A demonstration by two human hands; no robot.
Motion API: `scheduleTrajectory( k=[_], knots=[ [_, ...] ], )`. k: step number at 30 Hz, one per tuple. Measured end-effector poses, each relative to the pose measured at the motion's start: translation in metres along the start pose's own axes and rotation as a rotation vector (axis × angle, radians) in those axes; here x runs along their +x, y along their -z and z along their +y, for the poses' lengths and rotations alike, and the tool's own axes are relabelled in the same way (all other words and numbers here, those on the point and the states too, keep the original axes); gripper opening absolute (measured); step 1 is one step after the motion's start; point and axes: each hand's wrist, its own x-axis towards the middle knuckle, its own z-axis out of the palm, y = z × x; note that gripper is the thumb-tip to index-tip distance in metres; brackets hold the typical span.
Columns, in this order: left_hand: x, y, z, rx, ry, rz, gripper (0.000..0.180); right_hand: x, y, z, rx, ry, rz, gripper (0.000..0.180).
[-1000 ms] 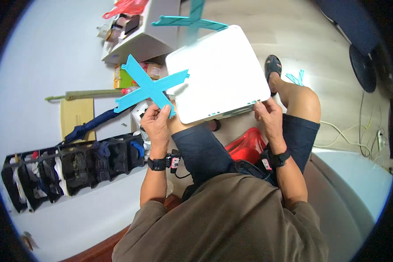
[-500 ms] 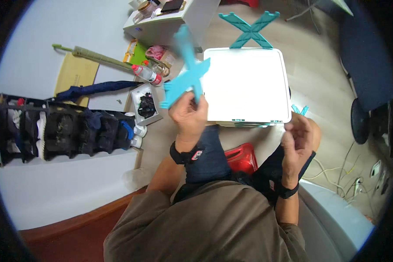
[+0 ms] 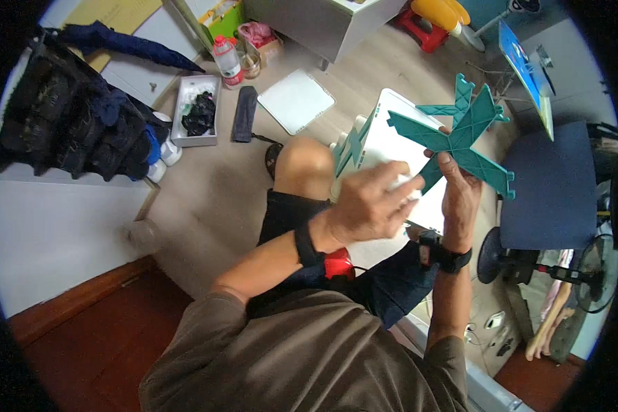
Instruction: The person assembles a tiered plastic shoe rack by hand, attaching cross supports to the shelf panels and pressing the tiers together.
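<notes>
Teal plastic, ribbed and shaped like a cross, fills the right hand (image 3: 460, 189): this cross-shaped brace (image 3: 460, 134) is held upright by its lower arm, fingers closed round it, just above the far edge of the white panel (image 3: 391, 147) that rests on the person's lap. The left hand (image 3: 374, 202) lies over the near part of that panel, fingers curled and somewhat blurred, so I cannot tell whether it grips the panel or only presses on it. A second teal piece (image 3: 353, 141) stands against the panel's left edge, beside the bare knee (image 3: 302, 168). To handle this well, I judge that the panel should be kept steady under the left hand while the brace is kept by its arm rather than its notched tips, and turned so those tips face the panel squarely; a tilted approach would likely jam the thin tabs. Left of the panel, on the wooden floor (image 3: 213, 199), a shallow white tray (image 3: 198, 134) holds a bundle of black stuff, perhaps cord or cloth, with some light odds at its far end. Beyond the tray, a clear bottle (image 3: 226, 58) with a red cap stands next to a small jar (image 3: 250, 65), whose contents are too small to make out. A flat white lid-like board (image 3: 295, 99) lies between those and the panel, and a dark strip (image 3: 244, 113) lies just beside the tray.
</notes>
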Motion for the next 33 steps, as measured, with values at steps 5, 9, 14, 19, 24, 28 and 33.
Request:
scheduleTrajectory(
  k=[5, 9, 14, 19, 24, 28, 33],
  knots=[
    [0.029, 0.031, -0.038, 0.062, 0.247, 0.327, 0.031, 0.05, 0.027, -0.018, -0.382, -0.121, -0.301, 0.017],
    [0.02, 0.026, -0.048, 0.104, 0.241, -0.119, 0.023, 0.087, -0.009, -0.027, -0.288, 0.095, -0.723, 0.017],
    [0.014, 0.008, -0.051, 0.363, 0.119, 0.04, 0.016, 0.093, -0.028, 0.004, -0.514, 0.368, -0.456, 0.063],
    [0.018, 0.002, -0.053, 0.471, 0.088, 0.016, 0.016, 0.056, -0.028, -0.001, -0.398, 0.15, -0.348, 0.097],
    [0.013, -0.014, -0.055, 0.422, 0.068, -0.042, 0.015, 0.046, -0.045, 0.013, -0.215, -0.018, -0.139, 0.092],
    [0.02, -0.011, -0.061, 0.149, 0.157, -0.105, 0.014, 0.058, -0.042, 0.017, -0.246, -0.181, -0.027, 0.043],
    [0.018, 0.012, -0.091, -0.287, 0.577, 0.185, 0.013, 0.053, -0.054, 0.02, -0.271, -0.164, -0.006, 0.036]
  ],
)
